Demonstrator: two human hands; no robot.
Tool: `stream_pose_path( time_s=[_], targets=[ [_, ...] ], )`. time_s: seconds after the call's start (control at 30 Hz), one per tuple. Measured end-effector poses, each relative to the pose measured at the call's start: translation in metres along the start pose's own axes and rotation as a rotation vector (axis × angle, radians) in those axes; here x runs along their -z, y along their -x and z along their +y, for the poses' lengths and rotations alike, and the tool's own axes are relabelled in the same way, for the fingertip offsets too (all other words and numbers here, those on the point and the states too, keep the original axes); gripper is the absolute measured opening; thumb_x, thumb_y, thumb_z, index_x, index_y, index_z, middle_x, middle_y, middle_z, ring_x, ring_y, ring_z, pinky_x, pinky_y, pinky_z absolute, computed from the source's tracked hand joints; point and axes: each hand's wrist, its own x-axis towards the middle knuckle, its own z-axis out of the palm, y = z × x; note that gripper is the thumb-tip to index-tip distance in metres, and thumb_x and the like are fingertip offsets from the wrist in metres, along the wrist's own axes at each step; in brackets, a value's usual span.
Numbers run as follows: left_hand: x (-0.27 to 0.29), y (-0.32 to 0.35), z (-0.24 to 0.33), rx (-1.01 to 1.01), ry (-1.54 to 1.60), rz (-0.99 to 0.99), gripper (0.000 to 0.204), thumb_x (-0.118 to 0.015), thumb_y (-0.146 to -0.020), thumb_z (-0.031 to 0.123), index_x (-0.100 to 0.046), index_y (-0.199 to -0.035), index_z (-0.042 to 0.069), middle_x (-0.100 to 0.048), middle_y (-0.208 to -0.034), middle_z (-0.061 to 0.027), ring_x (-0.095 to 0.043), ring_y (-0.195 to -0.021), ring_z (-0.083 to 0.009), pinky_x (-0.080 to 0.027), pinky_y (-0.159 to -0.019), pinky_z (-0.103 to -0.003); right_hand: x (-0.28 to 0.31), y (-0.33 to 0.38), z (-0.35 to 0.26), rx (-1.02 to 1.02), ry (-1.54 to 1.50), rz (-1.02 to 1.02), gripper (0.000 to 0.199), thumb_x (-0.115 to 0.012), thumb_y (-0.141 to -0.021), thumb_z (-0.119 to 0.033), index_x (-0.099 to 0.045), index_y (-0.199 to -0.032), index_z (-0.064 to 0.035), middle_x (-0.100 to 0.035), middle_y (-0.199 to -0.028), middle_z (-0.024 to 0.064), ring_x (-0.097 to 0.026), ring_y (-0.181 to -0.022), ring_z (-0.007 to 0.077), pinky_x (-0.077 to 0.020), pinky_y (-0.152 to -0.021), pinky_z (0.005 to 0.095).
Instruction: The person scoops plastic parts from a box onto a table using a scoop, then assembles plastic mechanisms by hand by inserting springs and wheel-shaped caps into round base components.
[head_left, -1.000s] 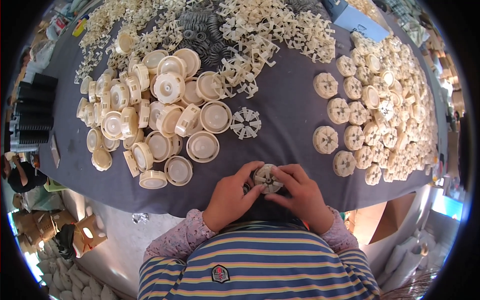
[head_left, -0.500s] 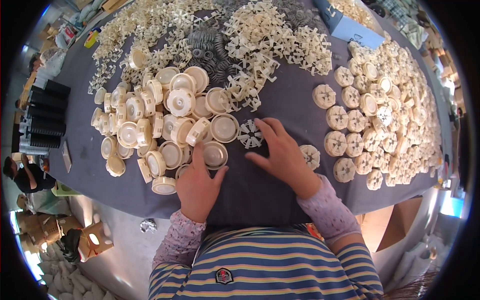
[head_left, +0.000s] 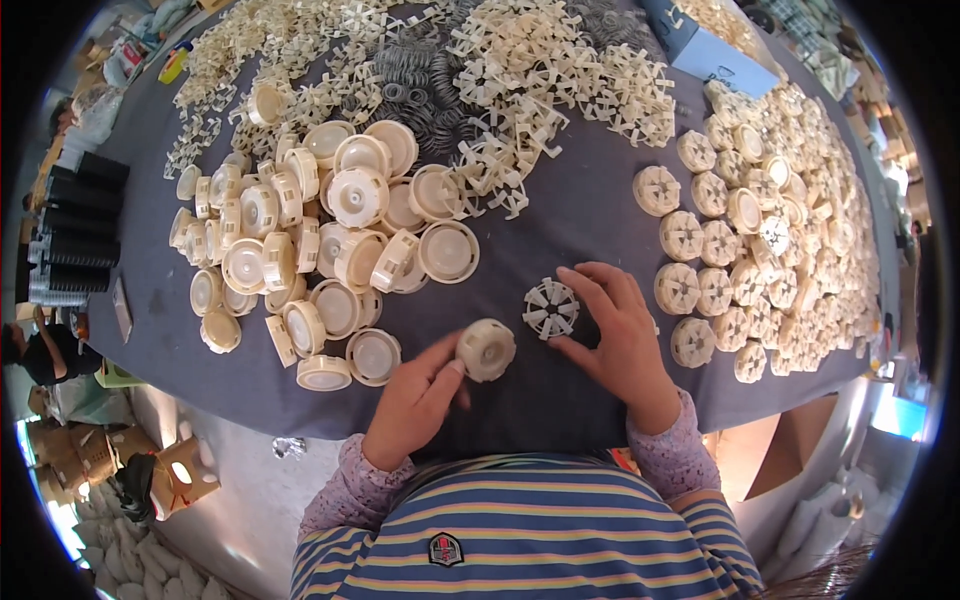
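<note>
My left hand (head_left: 415,400) pinches a round cream plastic cap (head_left: 486,350) by its left side, above the dark cloth. Just to the right, my right hand (head_left: 625,345) has its fingers and thumb around the edge of a slotted spoked plastic disc (head_left: 551,308). The disc's white spokes show against dark gaps. Cap and disc are close together but apart. Left of my hands lies a heap of similar cream caps (head_left: 358,197), some face up and some on edge.
Small cream clip pieces (head_left: 515,95) and grey metal springs (head_left: 410,75) are piled at the back. Spoked round pieces (head_left: 678,288) cover the right side, near a blue box (head_left: 715,55). Black stacked trays (head_left: 85,225) stand beyond the table's left edge.
My left hand has taken a cap from the heap's right edge and brought it nearer to me. My right hand and the spoked disc have moved right and nearer.
</note>
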Motion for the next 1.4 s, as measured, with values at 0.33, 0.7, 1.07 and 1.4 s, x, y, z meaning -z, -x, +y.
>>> stream_pose_path(
  time_s=[0.33, 0.7, 1.07, 1.4],
  targets=[
    [-0.029, 0.014, 0.028, -0.095, 0.498, -0.201, 0.057, -0.038, -0.118, 0.032, -0.027, -0.169, 0.009, -0.066, -0.129, -0.0104, -0.056, -0.072, -0.0084, -0.046, -0.061, -0.02, -0.017, 0.009, -0.042, 0.226, -0.559, -0.153, 0.047, -0.089, -0.081, -0.017, -0.073, -0.124, -0.0104, -0.069, -0.12, 0.0102, -0.068, -0.108, 0.0314, -0.0572, -0.09, 0.0424],
    [-0.039, 0.009, -0.001, -0.316, 0.189, -0.028, 0.043, -0.047, -0.116, 0.038, -0.056, -0.144, 0.006, -0.065, -0.113, -0.0033, -0.056, -0.072, -0.0055, -0.045, -0.06, -0.021, -0.016, 0.024, -0.033, 0.032, -0.69, -0.083, 0.041, -0.087, -0.081, -0.003, -0.073, -0.119, -0.0047, -0.074, -0.104, 0.0096, -0.075, -0.101, 0.0298, -0.0605, -0.086, 0.0383],
    [-0.02, 0.002, 0.002, 0.301, 0.587, -0.172, 0.035, -0.054, -0.114, 0.037, -0.067, -0.101, 0.007, -0.06, -0.066, -0.0019, -0.048, -0.047, -0.0062, -0.033, -0.041, -0.021, -0.019, 0.018, -0.031, 0.57, -0.292, 0.048, 0.035, -0.078, -0.084, -0.001, -0.076, -0.118, -0.0036, -0.068, -0.115, 0.0101, -0.073, -0.105, 0.0278, -0.0628, -0.099, 0.0437],
    [-0.036, 0.012, -0.009, -0.144, 0.586, 0.032, 0.03, -0.057, -0.114, 0.032, -0.068, -0.11, 0.005, -0.065, -0.087, 0.0002, -0.055, -0.069, -0.0052, -0.042, -0.055, -0.022, -0.03, 0.034, -0.048, 0.278, -0.706, 0.2, 0.033, -0.077, -0.095, -0.008, -0.069, -0.127, -0.0014, -0.071, -0.116, 0.013, -0.073, -0.107, 0.025, -0.0603, -0.096, 0.0372]
  ],
)
